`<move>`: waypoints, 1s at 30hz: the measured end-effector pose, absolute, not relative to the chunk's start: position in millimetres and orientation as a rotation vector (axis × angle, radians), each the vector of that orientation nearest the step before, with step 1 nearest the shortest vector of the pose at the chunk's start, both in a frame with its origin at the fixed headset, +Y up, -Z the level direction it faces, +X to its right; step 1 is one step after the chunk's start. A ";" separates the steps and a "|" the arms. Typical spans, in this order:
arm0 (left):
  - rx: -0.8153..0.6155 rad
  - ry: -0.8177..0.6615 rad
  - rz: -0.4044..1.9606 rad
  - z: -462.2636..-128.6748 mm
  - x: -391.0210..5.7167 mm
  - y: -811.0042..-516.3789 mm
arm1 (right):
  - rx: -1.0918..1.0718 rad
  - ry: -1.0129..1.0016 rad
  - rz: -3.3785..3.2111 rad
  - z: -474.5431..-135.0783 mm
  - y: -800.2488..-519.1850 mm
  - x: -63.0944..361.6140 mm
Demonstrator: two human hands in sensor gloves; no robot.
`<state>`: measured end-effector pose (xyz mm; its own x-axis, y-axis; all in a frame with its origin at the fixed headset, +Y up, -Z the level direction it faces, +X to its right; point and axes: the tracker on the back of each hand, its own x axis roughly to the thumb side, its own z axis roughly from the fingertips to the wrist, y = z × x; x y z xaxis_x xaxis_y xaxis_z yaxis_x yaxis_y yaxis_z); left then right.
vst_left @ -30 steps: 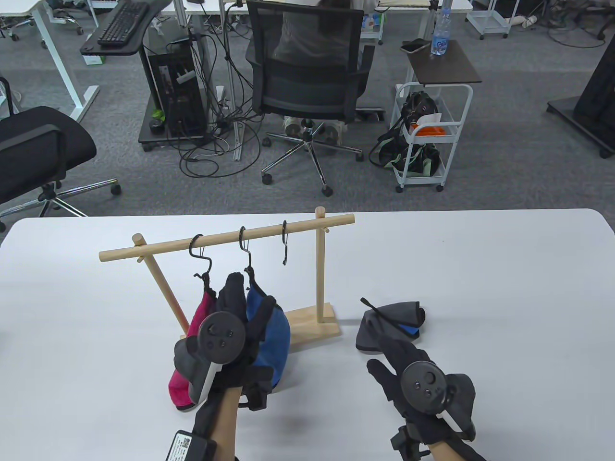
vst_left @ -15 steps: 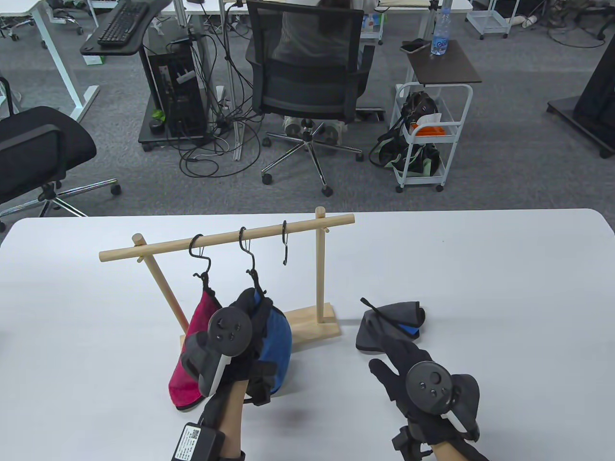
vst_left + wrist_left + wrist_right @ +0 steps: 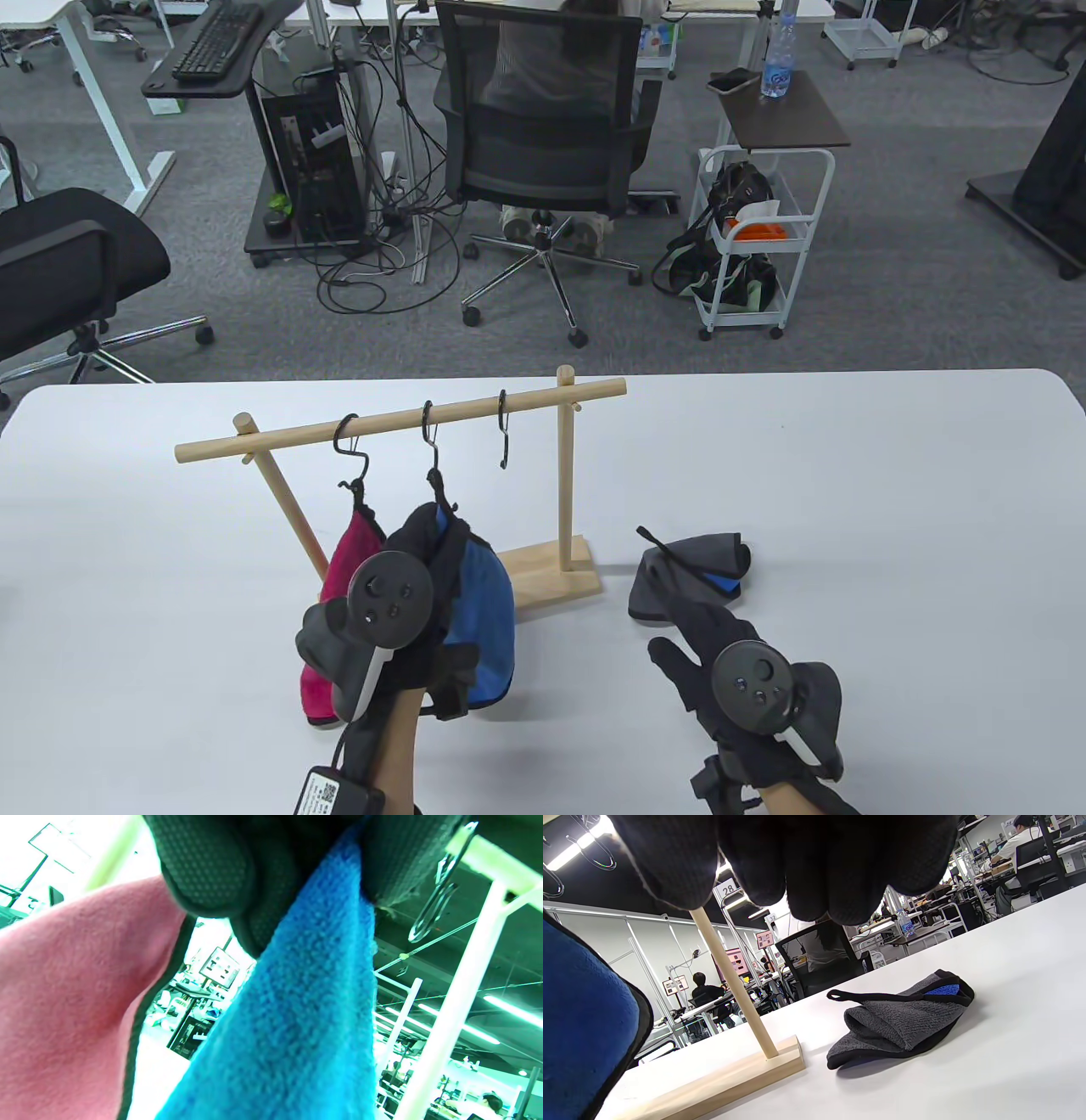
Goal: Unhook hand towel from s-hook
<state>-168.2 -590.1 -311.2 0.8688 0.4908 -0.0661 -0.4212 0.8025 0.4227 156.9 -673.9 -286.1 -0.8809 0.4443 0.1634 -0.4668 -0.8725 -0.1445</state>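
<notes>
A wooden rack [image 3: 399, 416] carries three black S-hooks. The left hook [image 3: 352, 450] holds a pink towel [image 3: 344, 577]. The middle hook [image 3: 434, 463] holds a blue towel [image 3: 484, 628] by its loop. The right hook [image 3: 502, 429] is bare. My left hand [image 3: 433, 531] grips the blue towel just below the middle hook; in the left wrist view its fingers [image 3: 203, 866] pinch the blue cloth [image 3: 297, 1018]. My right hand [image 3: 717, 641] hovers open and empty just in front of a grey towel [image 3: 696, 564] lying on the table.
The rack's base [image 3: 551, 577] stands on the white table [image 3: 848, 509] left of centre, with the right post [image 3: 564, 475] between the blue towel and the grey towel. Office chairs, a cart and desks stand on the floor beyond the far edge.
My left hand dropped from the middle hook onto the blue towel's top and closed on it, then shifted slightly up and left. The middle hook swung a little. My right hand barely moved.
</notes>
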 end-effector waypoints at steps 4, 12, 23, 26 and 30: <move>0.434 0.128 0.500 -306.1 -155.8 -582.0 | 0.167 -0.246 2.652 -285.9 -674.0 156.8; 0.447 0.043 0.561 -304.5 -128.0 -581.2 | 0.156 -0.254 2.641 -286.0 -673.5 158.8; 0.349 -0.044 0.612 -312.9 -85.5 -604.1 | 0.140 -0.267 2.627 -286.2 -673.3 163.1; 0.326 -0.054 0.619 -315.1 -79.1 -610.5 | 0.134 -0.262 2.624 -286.8 -673.9 164.3; 0.281 -0.064 0.611 -319.4 -70.8 -623.8 | 0.130 -0.261 2.624 -286.5 -673.8 164.7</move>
